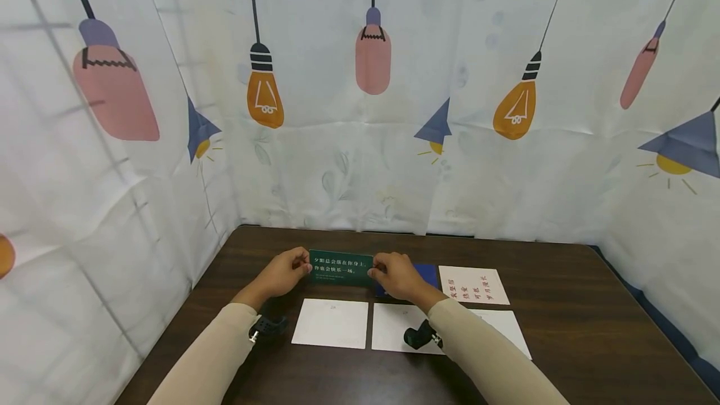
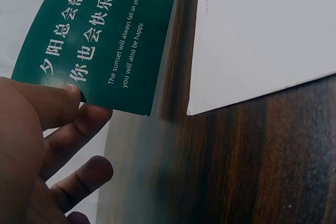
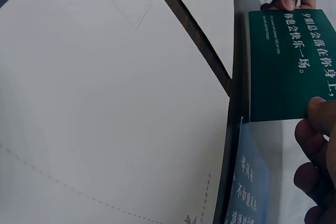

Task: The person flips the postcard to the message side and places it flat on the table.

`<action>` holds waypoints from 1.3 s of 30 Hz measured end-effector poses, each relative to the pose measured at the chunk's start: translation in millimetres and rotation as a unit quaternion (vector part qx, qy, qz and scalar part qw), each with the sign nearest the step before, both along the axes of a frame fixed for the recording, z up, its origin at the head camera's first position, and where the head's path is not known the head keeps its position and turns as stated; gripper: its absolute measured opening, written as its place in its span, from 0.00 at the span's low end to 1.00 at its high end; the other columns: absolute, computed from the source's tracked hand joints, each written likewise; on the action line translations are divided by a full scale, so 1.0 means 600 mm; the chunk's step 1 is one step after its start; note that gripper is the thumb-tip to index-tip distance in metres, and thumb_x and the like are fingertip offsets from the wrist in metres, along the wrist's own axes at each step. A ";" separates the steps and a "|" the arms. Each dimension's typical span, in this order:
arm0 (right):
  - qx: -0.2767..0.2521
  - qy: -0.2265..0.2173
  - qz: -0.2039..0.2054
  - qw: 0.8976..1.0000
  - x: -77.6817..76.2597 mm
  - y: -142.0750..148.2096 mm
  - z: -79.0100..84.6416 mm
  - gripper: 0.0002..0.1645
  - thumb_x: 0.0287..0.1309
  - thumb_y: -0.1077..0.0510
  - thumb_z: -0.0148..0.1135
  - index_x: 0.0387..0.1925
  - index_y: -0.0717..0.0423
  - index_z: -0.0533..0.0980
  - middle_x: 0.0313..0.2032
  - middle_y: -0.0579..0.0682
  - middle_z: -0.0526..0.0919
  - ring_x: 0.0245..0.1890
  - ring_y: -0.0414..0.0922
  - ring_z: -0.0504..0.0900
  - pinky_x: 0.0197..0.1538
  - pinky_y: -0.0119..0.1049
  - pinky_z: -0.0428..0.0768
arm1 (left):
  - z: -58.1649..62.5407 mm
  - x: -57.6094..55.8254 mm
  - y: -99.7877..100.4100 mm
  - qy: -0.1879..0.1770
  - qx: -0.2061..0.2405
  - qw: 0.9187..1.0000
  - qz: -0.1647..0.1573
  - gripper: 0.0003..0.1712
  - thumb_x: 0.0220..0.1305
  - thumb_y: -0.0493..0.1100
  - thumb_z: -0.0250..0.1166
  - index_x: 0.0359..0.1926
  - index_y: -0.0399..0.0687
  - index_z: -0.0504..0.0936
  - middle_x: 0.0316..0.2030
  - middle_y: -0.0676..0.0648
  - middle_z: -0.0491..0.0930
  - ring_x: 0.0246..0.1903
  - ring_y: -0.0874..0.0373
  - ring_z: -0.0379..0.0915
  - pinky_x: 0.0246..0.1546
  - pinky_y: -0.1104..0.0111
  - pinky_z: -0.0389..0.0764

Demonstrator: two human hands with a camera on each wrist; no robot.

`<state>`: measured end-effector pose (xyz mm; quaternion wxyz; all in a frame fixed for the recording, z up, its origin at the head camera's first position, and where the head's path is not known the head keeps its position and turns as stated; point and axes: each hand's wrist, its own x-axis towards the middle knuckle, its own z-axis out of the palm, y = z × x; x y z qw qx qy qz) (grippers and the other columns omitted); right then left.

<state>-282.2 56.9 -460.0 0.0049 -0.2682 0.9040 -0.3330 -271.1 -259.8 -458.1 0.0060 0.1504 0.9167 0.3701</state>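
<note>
A dark green card [image 1: 340,267] with white Chinese characters and small English lines is held upright over the far part of the table. My left hand [image 1: 288,272] pinches its left end between thumb and fingers, the thumb lying on the printed face in the left wrist view. At the other end, my right hand [image 1: 398,275] pinches the card's right edge. Behind the right hand, a blue card [image 1: 426,275] with white lettering is partly covered. To its right lies a white card [image 1: 474,285] with red characters.
Nearer me, a row of white cards lies on the dark wooden table [image 1: 590,317]: a left one [image 1: 330,324], a middle one [image 1: 390,330] and a right one [image 1: 509,329] partly under the right sleeve. A white curtain [image 1: 337,174] printed with lamps surrounds the table's far sides.
</note>
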 end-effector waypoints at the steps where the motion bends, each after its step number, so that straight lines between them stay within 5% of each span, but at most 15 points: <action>1: 0.000 -0.001 0.001 1.000 0.001 0.000 0.000 0.10 0.72 0.52 0.63 0.33 0.47 0.76 0.22 0.39 0.76 0.22 0.40 0.71 0.33 0.39 0.70 | 0.000 0.001 0.000 0.002 0.001 1.000 0.000 0.06 0.75 0.41 0.62 0.39 0.49 0.73 0.28 0.51 0.75 0.27 0.56 0.68 0.32 0.59 0.69; 10: -0.010 0.001 0.010 1.000 0.006 -0.002 -0.001 0.07 0.72 0.53 0.63 0.35 0.48 0.78 0.28 0.38 0.79 0.21 0.38 0.71 0.28 0.35 0.72 | 0.004 0.006 0.001 0.004 0.007 1.000 0.005 0.06 0.75 0.40 0.62 0.38 0.48 0.74 0.30 0.51 0.75 0.29 0.54 0.69 0.33 0.59 0.70; 24: -0.011 0.000 0.008 1.000 0.006 -0.003 -0.005 0.06 0.71 0.55 0.63 0.45 0.50 0.82 0.34 0.37 0.83 0.29 0.37 0.76 0.36 0.37 0.76 | -0.003 0.005 -0.003 0.005 0.028 1.000 0.006 0.01 0.74 0.37 0.62 0.43 0.45 0.78 0.37 0.51 0.80 0.35 0.56 0.75 0.37 0.58 0.75; 31: -0.006 0.002 0.004 1.000 0.008 0.000 -0.008 0.04 0.71 0.56 0.64 0.44 0.47 0.83 0.34 0.35 0.82 0.36 0.39 0.76 0.44 0.42 0.75 | -0.006 0.006 -0.003 -0.004 0.042 0.999 0.016 0.09 0.75 0.32 0.54 0.46 0.44 0.80 0.41 0.48 0.83 0.43 0.52 0.80 0.43 0.57 0.77; 39: -0.006 0.003 0.001 1.000 0.010 0.000 -0.009 0.05 0.69 0.59 0.64 0.43 0.47 0.83 0.34 0.35 0.81 0.41 0.42 0.75 0.47 0.45 0.74 | -0.003 0.007 -0.003 -0.016 0.045 0.998 0.044 0.14 0.77 0.36 0.50 0.46 0.46 0.83 0.45 0.47 0.82 0.40 0.51 0.74 0.42 0.55 0.74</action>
